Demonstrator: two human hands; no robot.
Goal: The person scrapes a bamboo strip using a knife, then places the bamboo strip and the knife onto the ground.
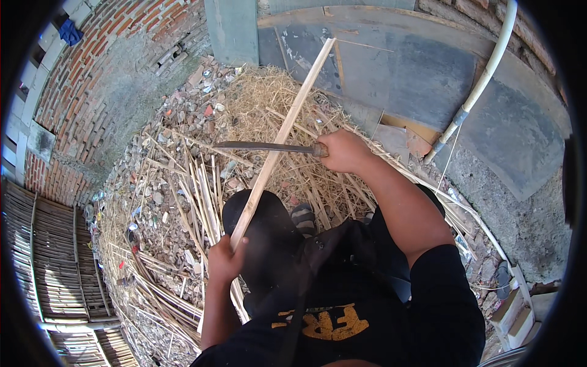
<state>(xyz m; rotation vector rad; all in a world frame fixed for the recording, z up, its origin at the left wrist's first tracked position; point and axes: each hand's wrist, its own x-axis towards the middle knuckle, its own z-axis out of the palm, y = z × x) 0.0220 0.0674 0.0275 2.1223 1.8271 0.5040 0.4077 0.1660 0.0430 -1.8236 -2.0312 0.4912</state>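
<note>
Ground [153,202]: rubble and stones, strewn with split strips and straw [263,98], brick wall to your left.
Slat [281,137]: a long pale length, slanting from your left hand up toward the grey slab, over your knee.
Blade [263,147]: dark and flat, lying across the slat, touching it.
Right hand [343,151]: your grip is closed on the blade's handle.
Left hand [225,260]: your grip is closed round the slat's lower end.
</note>
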